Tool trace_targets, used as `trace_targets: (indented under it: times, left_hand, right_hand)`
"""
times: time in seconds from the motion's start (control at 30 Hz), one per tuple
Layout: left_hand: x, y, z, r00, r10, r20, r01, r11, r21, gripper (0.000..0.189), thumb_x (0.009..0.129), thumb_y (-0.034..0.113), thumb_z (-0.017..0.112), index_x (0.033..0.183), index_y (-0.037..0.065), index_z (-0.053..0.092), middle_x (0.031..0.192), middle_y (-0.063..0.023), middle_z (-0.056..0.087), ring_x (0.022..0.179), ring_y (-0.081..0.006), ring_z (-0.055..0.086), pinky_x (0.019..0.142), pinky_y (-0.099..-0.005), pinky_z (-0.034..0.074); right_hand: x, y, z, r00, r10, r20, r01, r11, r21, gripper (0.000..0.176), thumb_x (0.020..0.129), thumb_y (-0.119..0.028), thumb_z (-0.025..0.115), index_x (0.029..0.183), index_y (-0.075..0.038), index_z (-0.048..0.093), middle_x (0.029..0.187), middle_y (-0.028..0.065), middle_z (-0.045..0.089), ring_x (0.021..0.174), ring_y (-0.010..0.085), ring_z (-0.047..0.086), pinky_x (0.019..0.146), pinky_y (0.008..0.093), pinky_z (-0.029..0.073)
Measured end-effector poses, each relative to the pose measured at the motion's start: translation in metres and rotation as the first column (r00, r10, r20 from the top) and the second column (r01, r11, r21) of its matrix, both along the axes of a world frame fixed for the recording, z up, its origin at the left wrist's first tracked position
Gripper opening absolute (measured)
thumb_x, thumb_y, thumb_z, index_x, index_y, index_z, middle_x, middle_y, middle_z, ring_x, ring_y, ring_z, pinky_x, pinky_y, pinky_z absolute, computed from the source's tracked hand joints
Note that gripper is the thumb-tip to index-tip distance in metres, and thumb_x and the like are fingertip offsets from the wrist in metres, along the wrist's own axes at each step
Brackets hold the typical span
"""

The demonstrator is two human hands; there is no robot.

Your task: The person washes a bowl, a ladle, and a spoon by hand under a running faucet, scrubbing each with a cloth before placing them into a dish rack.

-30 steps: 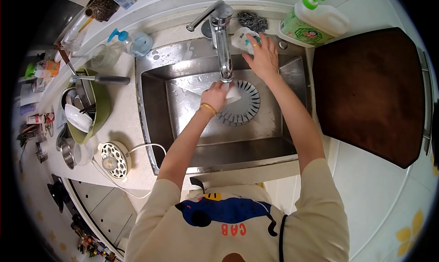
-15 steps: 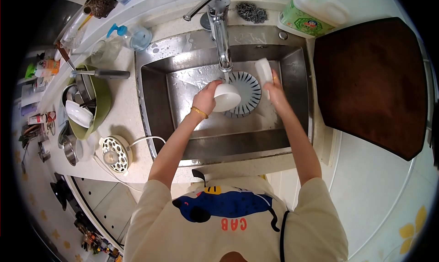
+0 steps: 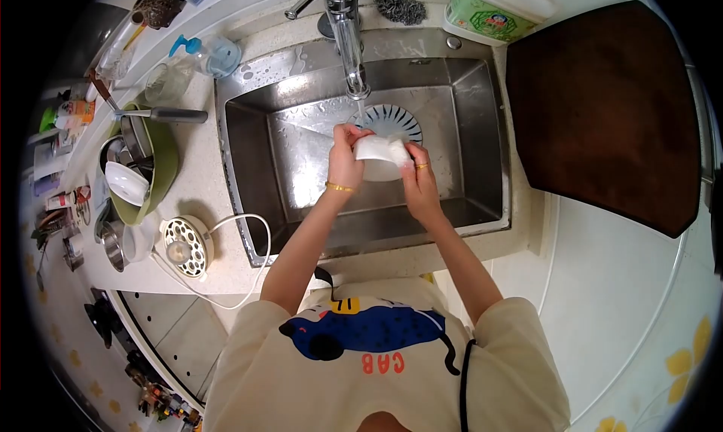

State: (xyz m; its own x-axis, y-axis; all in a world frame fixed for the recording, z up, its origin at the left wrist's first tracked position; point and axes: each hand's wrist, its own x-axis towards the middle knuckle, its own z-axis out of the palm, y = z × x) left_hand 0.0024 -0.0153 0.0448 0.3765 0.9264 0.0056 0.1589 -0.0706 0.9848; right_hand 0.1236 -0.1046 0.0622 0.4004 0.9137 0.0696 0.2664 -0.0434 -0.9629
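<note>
My left hand [image 3: 345, 157] grips a white bowl [image 3: 374, 149] at its left side, above the sink and just below the tap. Fingers of my right hand [image 3: 420, 182] are closed on a white sponge [image 3: 399, 153], which meets the bowl's right side; the exact contact is partly hidden. Beneath them, a plate with dark blue stripes round its rim [image 3: 403, 119] lies in the sink [image 3: 463, 161], partly covered by the bowl and hands. The chrome tap [image 3: 351, 55] stands over the basin, with water running from its spout.
On the left counter are a green dish container [image 3: 164, 161] with dishes, a corded egg cooker-like appliance [image 3: 188, 245], and a blue pump bottle [image 3: 218, 55]. A steel scourer [image 3: 401, 9] and detergent jug [image 3: 493, 14] stand behind. A dark brown board [image 3: 602, 116] lies right.
My right hand has moved left, bringing the sponge from the sink's right side to the bowl. The bowl has tilted in my left hand. The whole view has shifted slightly.
</note>
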Motion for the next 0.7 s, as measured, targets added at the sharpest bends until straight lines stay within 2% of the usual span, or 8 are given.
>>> trace_targets:
  times: [0.23,0.3,0.37,0.4,0.5,0.53,0.57,0.7]
  left_hand:
    - [-0.001,-0.006,0.010,0.983,-0.018,-0.183,0.060,0.972,0.226,0.042,0.072,-0.012,0.050,0.109,0.002,0.035,0.097,-0.0201,0.057,0.088,-0.0296,0.060,0.072,-0.0318,0.047]
    - [-0.001,-0.001,0.025,0.984,0.020,-0.177,0.039,0.944,0.327,0.037,0.075,-0.010,0.048,0.108,0.003,0.038,0.089,-0.0206,0.059,0.085,-0.0337,0.061,0.067,-0.0366,0.050]
    - [-0.006,-0.002,0.029,0.980,-0.016,-0.199,0.048,0.986,0.157,0.042,0.074,-0.011,0.047,0.111,0.005,0.037,0.090,-0.0187,0.061,0.086,-0.0296,0.062,0.071,-0.0330,0.049]
    - [-0.008,-0.004,0.020,1.000,0.007,-0.017,-0.006,1.000,0.030,0.042,0.073,-0.012,0.047,0.111,0.005,0.038,0.092,-0.0173,0.061,0.088,-0.0260,0.061,0.073,-0.0309,0.048]
    - [-0.010,-0.012,0.005,0.957,0.063,0.282,-0.005,0.980,-0.200,0.043,0.074,-0.013,0.047,0.113,0.005,0.042,0.096,-0.0121,0.061,0.091,-0.0166,0.057,0.077,-0.0255,0.046]
    - [-0.006,-0.019,0.002,0.920,0.208,0.332,-0.077,0.926,-0.369,0.041,0.077,-0.010,0.048,0.115,0.005,0.042,0.097,-0.0115,0.061,0.089,-0.0169,0.057,0.077,-0.0258,0.046]
    - [-0.003,-0.024,0.000,0.867,0.355,0.350,-0.130,0.839,-0.528,0.040,0.079,-0.008,0.048,0.117,0.005,0.043,0.097,-0.0108,0.060,0.088,-0.0173,0.058,0.077,-0.0262,0.046]
    - [0.025,-0.053,0.024,0.642,0.693,0.329,-0.237,0.587,-0.774,0.037,0.084,0.004,0.053,0.120,0.004,0.042,0.106,-0.0092,0.054,0.093,-0.0168,0.053,0.079,-0.0286,0.046]
  right_hand:
    - [-0.001,0.028,0.046,0.944,0.121,0.306,-0.050,0.972,-0.229,0.027,0.076,-0.013,0.055,0.101,-0.003,0.050,0.117,0.0185,0.045,0.106,0.0325,0.046,0.086,0.0358,0.040]
    - [-0.008,0.018,0.045,0.895,0.070,0.440,-0.046,0.997,-0.065,0.031,0.076,-0.013,0.056,0.105,-0.005,0.051,0.117,0.0182,0.046,0.102,0.0344,0.047,0.084,0.0389,0.041]
    - [-0.002,0.013,0.045,0.789,0.124,0.602,-0.225,0.970,0.095,0.036,0.075,-0.013,0.056,0.110,-0.007,0.051,0.116,0.0172,0.047,0.098,0.0354,0.050,0.084,0.0401,0.040]
    - [0.000,0.010,0.041,0.789,0.123,0.601,-0.227,0.969,0.100,0.036,0.075,-0.013,0.056,0.110,-0.007,0.051,0.116,0.0172,0.047,0.098,0.0354,0.050,0.084,0.0401,0.040]
    - [0.001,-0.005,0.020,0.928,0.169,0.333,-0.229,0.962,0.149,0.044,0.076,-0.008,0.057,0.118,-0.005,0.045,0.116,0.0143,0.048,0.101,0.0295,0.050,0.087,0.0372,0.040]
    - [-0.004,-0.006,0.014,0.989,0.118,-0.094,-0.102,0.981,0.163,0.047,0.076,-0.004,0.056,0.120,-0.003,0.040,0.116,0.0134,0.047,0.105,0.0255,0.048,0.088,0.0347,0.039]
    - [-0.009,-0.006,0.007,0.861,0.046,-0.506,0.020,0.992,0.124,0.050,0.076,-0.001,0.056,0.122,-0.001,0.036,0.116,0.0126,0.046,0.108,0.0215,0.046,0.089,0.0323,0.039]
    - [-0.029,0.001,0.022,0.740,-0.155,-0.654,0.183,0.983,-0.026,0.061,0.075,-0.002,0.060,0.127,0.001,0.027,0.118,0.0131,0.044,0.106,0.0200,0.046,0.089,0.0291,0.039]
